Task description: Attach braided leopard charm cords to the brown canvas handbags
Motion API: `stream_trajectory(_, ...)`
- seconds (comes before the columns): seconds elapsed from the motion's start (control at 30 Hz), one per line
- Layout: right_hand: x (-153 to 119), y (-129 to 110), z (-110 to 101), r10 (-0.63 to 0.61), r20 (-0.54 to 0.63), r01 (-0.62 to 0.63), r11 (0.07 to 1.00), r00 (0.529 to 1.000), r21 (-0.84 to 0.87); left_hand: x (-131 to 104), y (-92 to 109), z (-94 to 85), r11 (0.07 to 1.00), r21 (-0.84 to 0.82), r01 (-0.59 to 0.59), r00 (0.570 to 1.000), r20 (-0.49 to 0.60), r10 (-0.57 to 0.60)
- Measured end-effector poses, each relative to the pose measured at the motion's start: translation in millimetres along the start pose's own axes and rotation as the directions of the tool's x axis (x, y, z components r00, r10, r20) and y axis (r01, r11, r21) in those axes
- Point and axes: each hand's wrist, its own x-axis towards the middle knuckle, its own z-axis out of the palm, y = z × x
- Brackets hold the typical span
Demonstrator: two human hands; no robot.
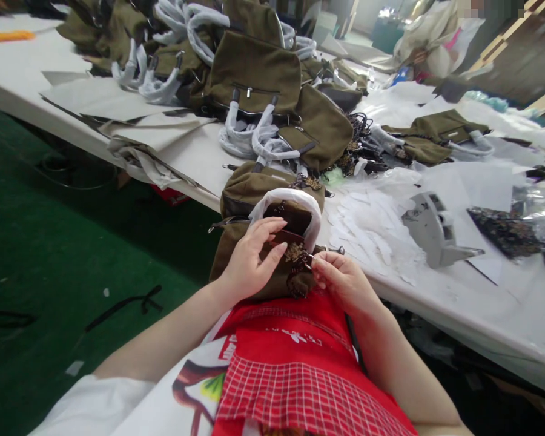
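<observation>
An olive handbag [227, 245] rests against my red apron at the table's edge, its handle [295, 195] wrapped in white and standing up. My left hand [254, 257] lies over the bag's side, thumb and fingers apart, close to a brown and gold beaded charm [294, 251]. On the charm's other side, my right hand [338, 275] pinches a small metal ring [307, 261] between thumb and fingertips. Dark cords of the charm hang down the bag's front. Part of the bag is hidden behind my hands.
More olive handbags [254, 66] are piled at the back of the white table [200, 157]. Paper sheets [131, 115] lie to the left. Scraps of white paper [372, 230], a grey tape dispenser [436, 230] and bagged beaded charms [504, 230] lie to the right.
</observation>
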Motion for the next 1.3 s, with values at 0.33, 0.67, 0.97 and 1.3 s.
stream_trajectory(0.33, 7.5, -13.9, 7.3, -0.018, -0.130, 0.039, 0.986, 0.991, 0.164, 9.5, 29.1, 23.2, 0.998, -0.023, -0.050, 0.955, 0.292, 0.055)
stream_trajectory(0.67, 11.5, -14.5, 3.8, 0.000, -0.182, 0.026, 0.989, 0.983, 0.142, 10.8, 24.2, 22.4, 0.989, -0.121, 0.082, 0.938, 0.346, -0.035)
stream_trajectory(0.97, 12.0, -8.2, 2.6, 0.039, -0.180, -0.009, 0.986, 0.983, 0.167, 8.9, 24.0, 26.4, 0.951, -0.221, 0.217, 0.927, 0.353, -0.129)
stream_trajectory(1.3, 4.9, -3.0, -1.9, -0.181, -0.062, 0.184, 0.982, 0.981, 0.036, 8.7, 13.6, 27.8, 0.921, -0.299, 0.249, 0.951, 0.255, -0.174)
